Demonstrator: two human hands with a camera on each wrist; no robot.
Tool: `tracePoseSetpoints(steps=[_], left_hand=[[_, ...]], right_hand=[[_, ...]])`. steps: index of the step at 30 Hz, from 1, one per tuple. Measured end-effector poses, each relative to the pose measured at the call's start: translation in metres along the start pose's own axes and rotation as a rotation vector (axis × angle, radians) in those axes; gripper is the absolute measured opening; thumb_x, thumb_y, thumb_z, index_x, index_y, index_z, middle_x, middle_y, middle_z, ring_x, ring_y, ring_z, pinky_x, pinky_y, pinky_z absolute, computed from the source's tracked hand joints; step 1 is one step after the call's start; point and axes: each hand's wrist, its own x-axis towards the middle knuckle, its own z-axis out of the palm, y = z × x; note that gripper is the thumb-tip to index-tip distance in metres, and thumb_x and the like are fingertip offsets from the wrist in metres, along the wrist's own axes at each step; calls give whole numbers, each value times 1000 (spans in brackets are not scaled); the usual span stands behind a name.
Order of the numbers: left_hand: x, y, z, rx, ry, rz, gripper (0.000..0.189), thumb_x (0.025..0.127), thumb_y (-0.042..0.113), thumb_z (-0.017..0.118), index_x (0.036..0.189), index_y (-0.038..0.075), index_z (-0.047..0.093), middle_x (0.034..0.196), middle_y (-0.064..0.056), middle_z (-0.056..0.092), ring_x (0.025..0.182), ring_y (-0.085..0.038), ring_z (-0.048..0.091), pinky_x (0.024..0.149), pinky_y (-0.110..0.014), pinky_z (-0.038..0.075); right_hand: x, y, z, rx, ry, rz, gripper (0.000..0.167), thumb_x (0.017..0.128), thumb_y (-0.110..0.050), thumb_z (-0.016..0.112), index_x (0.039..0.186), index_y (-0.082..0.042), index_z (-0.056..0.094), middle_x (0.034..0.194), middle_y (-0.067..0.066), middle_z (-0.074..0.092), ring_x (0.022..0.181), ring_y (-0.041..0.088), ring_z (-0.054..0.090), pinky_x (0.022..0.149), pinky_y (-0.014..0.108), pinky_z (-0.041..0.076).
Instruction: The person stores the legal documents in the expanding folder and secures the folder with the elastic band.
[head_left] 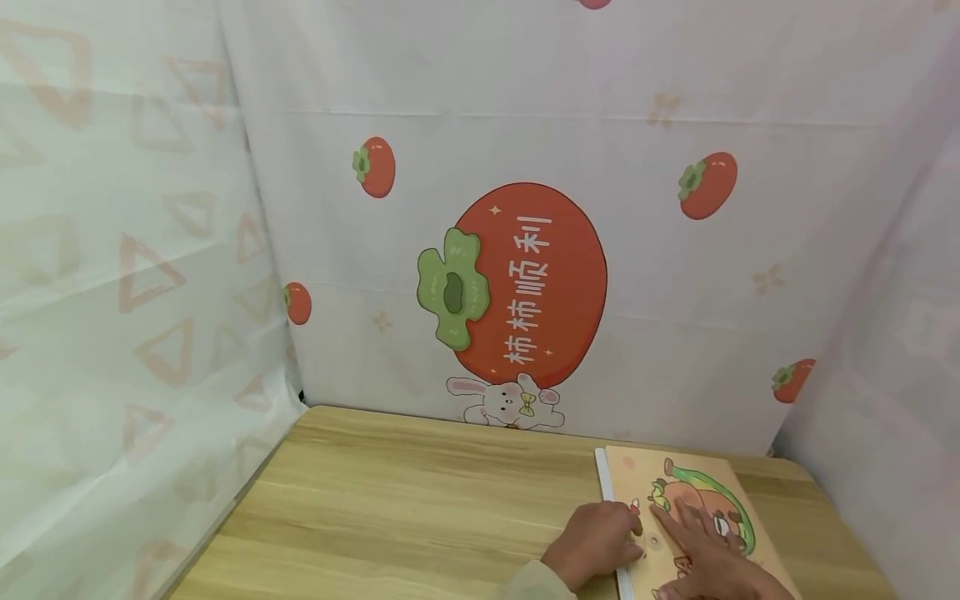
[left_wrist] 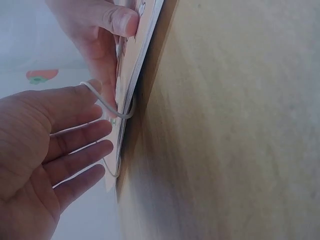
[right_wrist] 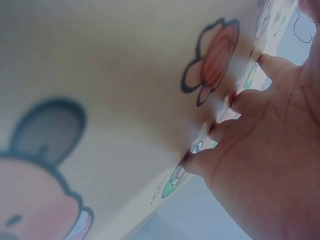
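Observation:
A flat peach-coloured piece (head_left: pixel 630 471), printed with a cartoon persimmon, lies at the right of the table; paper or card, cannot tell which. Its left edge is white. A thin white cord (left_wrist: pixel 111 110) loops out from that edge, and a second stretch of cord (left_wrist: pixel 109 170) shows farther along. At the edge, my left hand (head_left: pixel 597 540) has the first cord at its thumb and index tips, other fingers loosely bent. My right hand (head_left: pixel 708 554) lies on the printed face, its spread fingertips (right_wrist: pixel 197 162) pressing the surface.
The wood-grain table (head_left: pixel 390 508) stretches away to the left. A white cloth (head_left: pixel 337 233) with persimmon prints hangs behind it, with a side cloth (head_left: pixel 112 333) along the left and another (head_left: pixel 892 333) along the right.

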Motion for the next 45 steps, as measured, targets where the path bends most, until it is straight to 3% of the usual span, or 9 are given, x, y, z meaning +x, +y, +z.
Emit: tracePoseSetpoints(steps=[8,14,23,31,38,45], left_hand=[[7,3,3,56,-21,29,5,90,36,80,94,33,81,84,24,62,69,7,49,58,-14,41],[11,5,3,50,-35,31,6,89,32,81,95,30,80,87,23,64,72,7,51,58,-15,43],[19,11,5,134,-46,44,5,88,31,81,89,28,78,80,16,58,73,1,52,62,-17,44],[23,18,3,139,-86,-2,26,86,32,81,70,24,63,73,14,52,65,-2,46,56,-21,42],[31,20,10,111,-108,-64,22,85,34,84,76,23,67,78,13,56,68,-2,49,63,-21,47],[36,21,10,87,-100,-65,12,84,32,85,89,26,76,80,13,59,70,-3,53,68,-24,51]], right_hand=[[-1,-5,-2,81,-22,-1,106,83,-33,88,162,-3,23,155,49,-8,136,71,-13,85,88,-15],[0,-3,-1,87,-23,-3,108,81,-33,89,160,0,23,154,50,-8,135,74,-13,84,90,-13],[0,-6,-5,67,-18,50,108,81,-36,89,158,5,25,155,48,-4,136,72,-14,89,84,-22],[-1,-5,-2,86,-19,33,109,81,-36,89,159,4,24,154,48,-6,136,72,-15,87,85,-23],[0,-5,-1,79,-18,49,111,79,-37,90,160,2,24,154,48,-6,136,71,-14,87,86,-20],[1,-7,-1,44,-2,51,112,76,-37,91,157,7,27,155,49,-3,137,71,-12,90,86,-18]])
